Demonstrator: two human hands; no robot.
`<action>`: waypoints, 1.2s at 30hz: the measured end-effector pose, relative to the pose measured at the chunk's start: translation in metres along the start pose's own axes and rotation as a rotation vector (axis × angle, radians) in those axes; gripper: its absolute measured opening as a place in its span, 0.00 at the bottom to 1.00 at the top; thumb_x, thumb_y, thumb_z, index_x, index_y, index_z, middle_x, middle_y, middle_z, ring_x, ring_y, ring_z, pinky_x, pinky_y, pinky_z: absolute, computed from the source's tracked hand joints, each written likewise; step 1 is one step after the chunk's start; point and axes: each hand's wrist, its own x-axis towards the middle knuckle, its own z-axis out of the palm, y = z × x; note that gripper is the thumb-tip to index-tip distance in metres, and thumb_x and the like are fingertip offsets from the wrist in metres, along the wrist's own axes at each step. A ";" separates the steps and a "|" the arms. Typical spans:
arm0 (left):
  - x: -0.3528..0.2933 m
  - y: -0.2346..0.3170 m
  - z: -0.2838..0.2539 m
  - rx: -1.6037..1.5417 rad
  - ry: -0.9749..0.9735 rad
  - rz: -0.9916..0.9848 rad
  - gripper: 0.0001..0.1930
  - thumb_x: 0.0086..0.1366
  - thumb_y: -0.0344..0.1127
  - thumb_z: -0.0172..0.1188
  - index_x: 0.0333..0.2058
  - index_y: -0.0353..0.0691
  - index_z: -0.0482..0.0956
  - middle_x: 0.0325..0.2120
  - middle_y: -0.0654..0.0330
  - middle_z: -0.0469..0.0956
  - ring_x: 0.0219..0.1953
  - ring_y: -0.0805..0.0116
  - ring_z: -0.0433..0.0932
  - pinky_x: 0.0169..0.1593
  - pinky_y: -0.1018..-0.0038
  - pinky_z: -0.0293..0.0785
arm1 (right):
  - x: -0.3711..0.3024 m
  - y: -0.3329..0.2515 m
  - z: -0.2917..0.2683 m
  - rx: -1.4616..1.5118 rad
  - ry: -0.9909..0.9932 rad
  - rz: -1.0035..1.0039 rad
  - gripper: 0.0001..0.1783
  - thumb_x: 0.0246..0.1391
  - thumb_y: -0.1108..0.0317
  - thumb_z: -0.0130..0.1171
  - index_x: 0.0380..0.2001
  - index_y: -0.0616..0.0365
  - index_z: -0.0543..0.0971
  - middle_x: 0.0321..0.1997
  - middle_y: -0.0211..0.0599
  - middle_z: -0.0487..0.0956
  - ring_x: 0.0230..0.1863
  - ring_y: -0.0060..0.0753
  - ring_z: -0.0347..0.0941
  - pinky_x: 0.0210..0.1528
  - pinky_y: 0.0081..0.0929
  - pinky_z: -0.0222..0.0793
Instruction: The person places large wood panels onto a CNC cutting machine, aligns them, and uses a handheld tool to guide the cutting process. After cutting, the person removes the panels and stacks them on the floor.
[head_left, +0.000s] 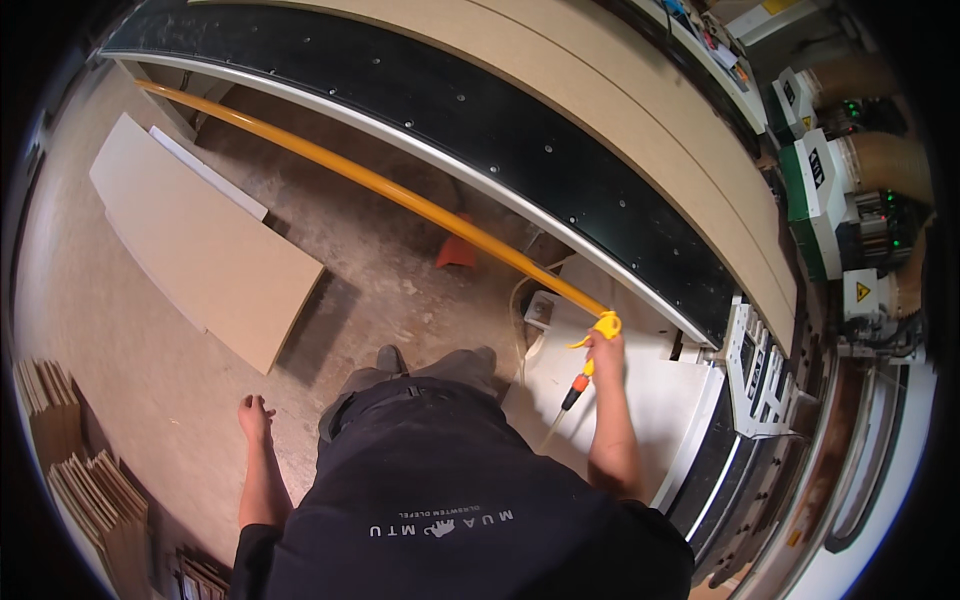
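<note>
My right hand [605,352] is wrapped round a yellow air blow gun [606,323]. An orange and black coupling [578,385] joins the gun's lower end to a thin pale hose [552,428]. Close by the gun ends a long orange bar [400,196] that runs under the machine bed's edge; whether the two touch I cannot tell. My left hand [257,416] hangs at my left side over the floor, its fingers loosely bent and a little apart, with nothing in them.
Ahead lies the black machine bed [400,85] with pale boards [600,85] on it. A large beige panel [205,240] is at the left. Stacked boards [100,500] stand at lower left. An orange object [457,250] is under the bar, and machine heads [822,190] at the right.
</note>
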 end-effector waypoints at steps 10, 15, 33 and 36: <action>-0.003 0.021 0.047 -0.033 -0.085 0.144 0.23 0.65 0.37 0.51 0.56 0.29 0.67 0.42 0.52 0.78 0.24 0.67 0.81 0.23 0.76 0.70 | 0.113 -0.039 0.034 0.373 0.194 0.072 0.07 0.60 0.68 0.45 0.34 0.56 0.72 0.26 0.36 0.74 0.23 0.30 0.70 0.25 0.30 0.69; 0.015 0.028 0.046 -0.094 -0.044 0.179 0.23 0.65 0.36 0.51 0.55 0.28 0.67 0.41 0.51 0.78 0.23 0.68 0.80 0.22 0.77 0.69 | 0.119 -0.023 0.067 -0.192 0.132 -0.270 0.17 0.50 0.67 0.62 0.43 0.61 0.75 0.37 0.40 0.79 0.35 0.36 0.75 0.38 0.32 0.71; -0.020 0.179 0.039 -0.537 -0.082 0.447 0.23 0.67 0.32 0.52 0.59 0.32 0.64 0.48 0.53 0.76 0.29 0.73 0.79 0.32 0.81 0.72 | 0.029 -0.018 0.056 -0.377 0.371 -0.551 0.26 0.52 0.66 0.60 0.54 0.61 0.68 0.43 0.41 0.75 0.36 0.38 0.74 0.44 0.34 0.69; -0.090 0.262 0.024 -0.669 -0.037 0.896 0.22 0.67 0.27 0.48 0.60 0.33 0.64 0.51 0.51 0.75 0.32 0.71 0.79 0.38 0.78 0.71 | 0.000 -0.031 0.053 -0.302 0.219 -0.547 0.15 0.54 0.70 0.57 0.44 0.63 0.72 0.29 0.33 0.73 0.29 0.26 0.70 0.35 0.25 0.67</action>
